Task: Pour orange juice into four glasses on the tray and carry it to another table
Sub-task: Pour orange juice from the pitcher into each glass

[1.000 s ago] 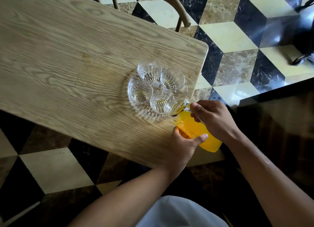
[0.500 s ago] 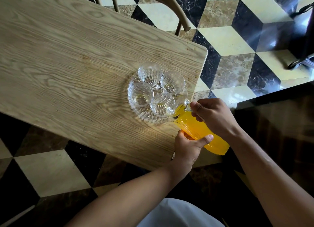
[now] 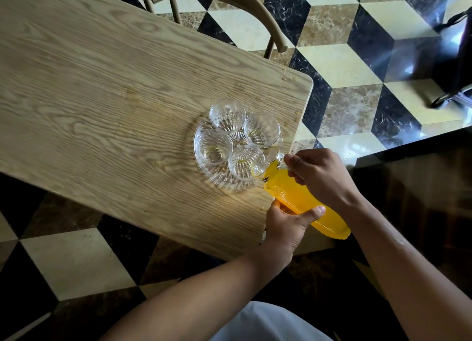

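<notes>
As I tilt the jug (image 3: 301,197) over the nearest glass (image 3: 242,165), right hand (image 3: 320,177) gripping its handle, left hand (image 3: 288,225) curled round its body, tray (image 3: 201,167) on table (image 3: 102,97).

You have no readable text here: no label, brand, number or sign shows on the jug (image 3: 304,200), the glasses (image 3: 227,114), the tray (image 3: 199,159) or the wooden table (image 3: 102,97).

A pale oak-grain wooden bench (image 3: 107,90) stands on a glossy cube-patterned marble floor (image 3: 342,67); a curved-back beige wooden chair (image 3: 229,0) sits behind.
</notes>
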The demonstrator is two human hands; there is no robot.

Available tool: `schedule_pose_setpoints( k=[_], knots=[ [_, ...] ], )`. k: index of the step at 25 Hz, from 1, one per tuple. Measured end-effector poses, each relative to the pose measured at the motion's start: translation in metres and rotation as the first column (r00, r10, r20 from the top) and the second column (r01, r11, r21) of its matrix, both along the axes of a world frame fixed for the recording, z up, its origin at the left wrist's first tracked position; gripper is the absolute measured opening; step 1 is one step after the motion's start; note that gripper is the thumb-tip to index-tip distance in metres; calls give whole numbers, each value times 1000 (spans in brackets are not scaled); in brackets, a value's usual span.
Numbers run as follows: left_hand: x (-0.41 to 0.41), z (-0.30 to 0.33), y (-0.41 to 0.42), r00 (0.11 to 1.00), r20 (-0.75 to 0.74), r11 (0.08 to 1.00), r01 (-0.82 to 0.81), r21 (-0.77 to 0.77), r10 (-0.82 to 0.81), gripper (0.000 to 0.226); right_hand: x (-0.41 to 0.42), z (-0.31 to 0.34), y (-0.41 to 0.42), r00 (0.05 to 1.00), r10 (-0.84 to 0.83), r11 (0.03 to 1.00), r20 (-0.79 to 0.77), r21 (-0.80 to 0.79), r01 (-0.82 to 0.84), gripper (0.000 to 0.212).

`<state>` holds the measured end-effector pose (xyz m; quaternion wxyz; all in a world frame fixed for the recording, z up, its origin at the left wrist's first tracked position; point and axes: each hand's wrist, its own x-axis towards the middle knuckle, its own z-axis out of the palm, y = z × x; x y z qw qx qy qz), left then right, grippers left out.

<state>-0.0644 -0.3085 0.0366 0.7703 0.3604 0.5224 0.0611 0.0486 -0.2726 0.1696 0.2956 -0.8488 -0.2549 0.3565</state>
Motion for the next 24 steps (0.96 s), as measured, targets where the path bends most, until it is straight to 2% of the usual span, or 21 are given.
schedule_pose_setpoints(
  k=[2, 6, 8, 12, 18, 24],
  knots=[
    [1, 1, 0, 1000, 15, 1000, 0, -3, 0, 65, 1, 0, 1, 1000, 6, 1000, 2, 0, -6, 43],
    [4, 1, -3, 1000, 2, 999, -15, 31, 15, 112, 0, 2, 3, 1000, 12, 1000, 9, -10, -12, 43],
    [4, 1, -5, 999, 22, 998, -41, 41, 40, 120, -1, 2, 5, 1000, 10, 1000, 17, -17, -10, 44],
    [4, 2, -6, 1000, 14, 999, -20, 36, 19, 119, -2, 5, 7, 999, 19, 999, 28, -43, -18, 44],
    [2, 7, -5, 1000, 29, 1000, -6, 14, 6, 103, -4, 8, 9, 999, 24, 998, 30, -56, -22, 45],
    [1, 12, -6, 1000, -18, 1000, 5, 19, -4, 116, -6, 11, 9, 1000, 20, 998, 22, -59, -19, 44]
  ],
)
